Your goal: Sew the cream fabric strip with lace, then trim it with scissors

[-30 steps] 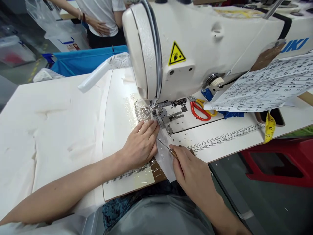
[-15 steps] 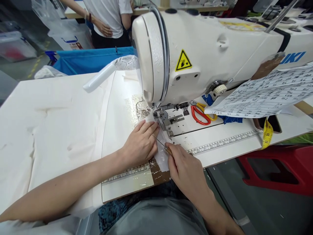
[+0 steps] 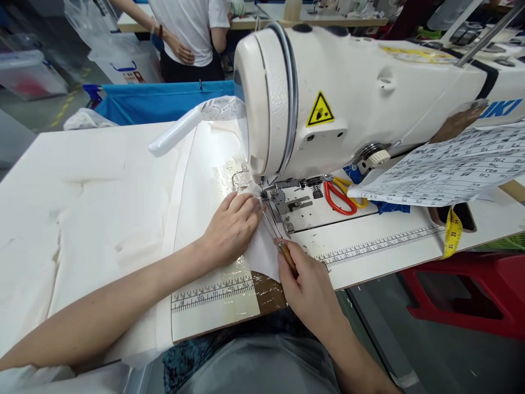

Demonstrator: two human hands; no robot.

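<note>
At the sewing machine (image 3: 348, 98): white fabric (image 3: 264, 257) lay on the table (image 3: 205, 320), its far end by the needle area.
Left hand (image 3: 233, 230): palm down on the fabric, fingers together, clasping nothing visible, seemingly to keep it flat.
Right hand (image 3: 307, 273): clamped on a wooden-handled awl (image 3: 288, 257), its point near the left fingertips, probably for reaching where fingers fitted poorly.
Scissors (image 3: 328, 198): lay just beyond the needle plate (image 3: 303, 219), likely for easy reach.
</note>
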